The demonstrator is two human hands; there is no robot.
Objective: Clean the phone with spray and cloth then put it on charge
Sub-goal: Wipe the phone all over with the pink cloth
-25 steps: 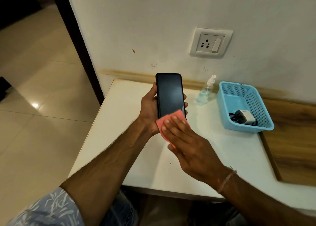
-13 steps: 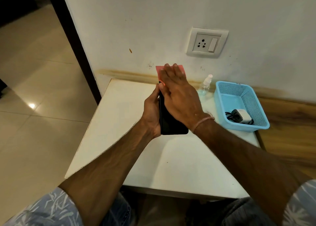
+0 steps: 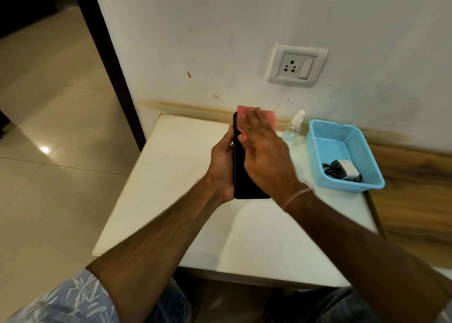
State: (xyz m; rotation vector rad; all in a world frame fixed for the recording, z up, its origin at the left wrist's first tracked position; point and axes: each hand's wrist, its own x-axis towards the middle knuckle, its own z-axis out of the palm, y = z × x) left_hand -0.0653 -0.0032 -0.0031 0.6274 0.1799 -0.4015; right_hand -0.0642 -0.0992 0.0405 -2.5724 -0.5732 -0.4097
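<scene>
My left hand (image 3: 221, 168) grips a black phone (image 3: 241, 185) by its left edge, holding it upright above the white table (image 3: 171, 200). My right hand (image 3: 265, 156) lies flat over the screen and presses a pink cloth (image 3: 267, 117) against the phone's upper part; most of the screen is hidden under it. A small clear spray bottle (image 3: 294, 127) stands on the table by the wall, just right of the phone. A white charger with a black cable (image 3: 343, 171) lies in the blue basket (image 3: 327, 131).
A wall socket with a switch (image 3: 297, 65) sits above the table. A wooden surface (image 3: 415, 200) adjoins the table on the right. Tiled floor (image 3: 49, 151) and a dark door frame (image 3: 107, 60) are to the left.
My right hand swept the cloth from the phone's lower end up to its top, then came slightly back down. The left hand kept its hold on the phone.
</scene>
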